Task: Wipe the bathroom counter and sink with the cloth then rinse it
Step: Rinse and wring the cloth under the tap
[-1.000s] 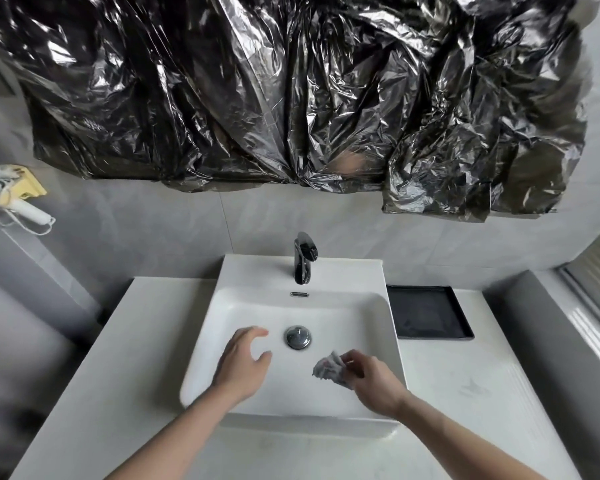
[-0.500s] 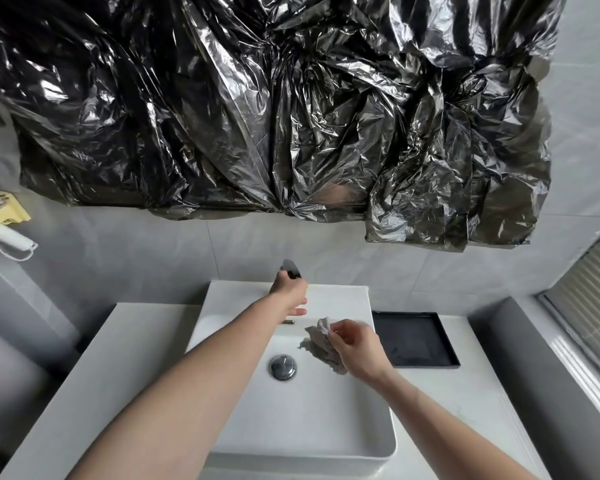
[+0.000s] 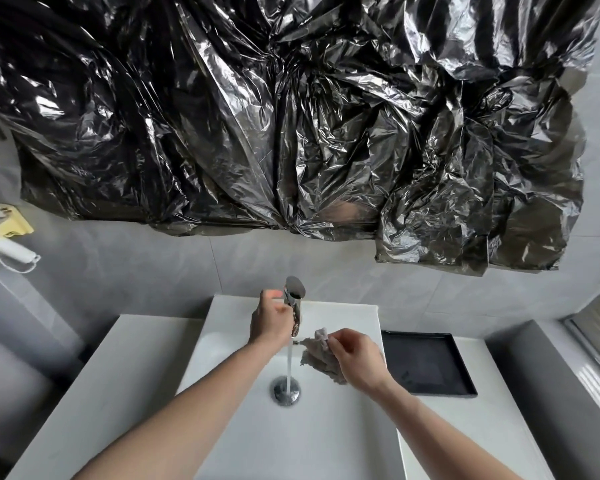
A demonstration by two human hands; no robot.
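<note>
Now the rinse: tap on, cloth beside the stream

Over the sink [image 3: 343,445], the left hand [image 3: 270,324] rests against the tap [image 3: 294,296], its fingers curled around the body; how tightly they grip cannot be told. Water [image 3: 289,367] falls straight onto the drain [image 3: 285,392]. The right hand [image 3: 359,361] pinches the crumpled cloth [image 3: 317,356] between closed fingers, just beside the stream and apparently not yet in it. A good rinse probably means sliding the cloth left into the flow, opening its folds, squeezing it low in the bowl and keeping splashes off the surface [image 3: 94,393] and the black tray [image 3: 426,363].
</note>
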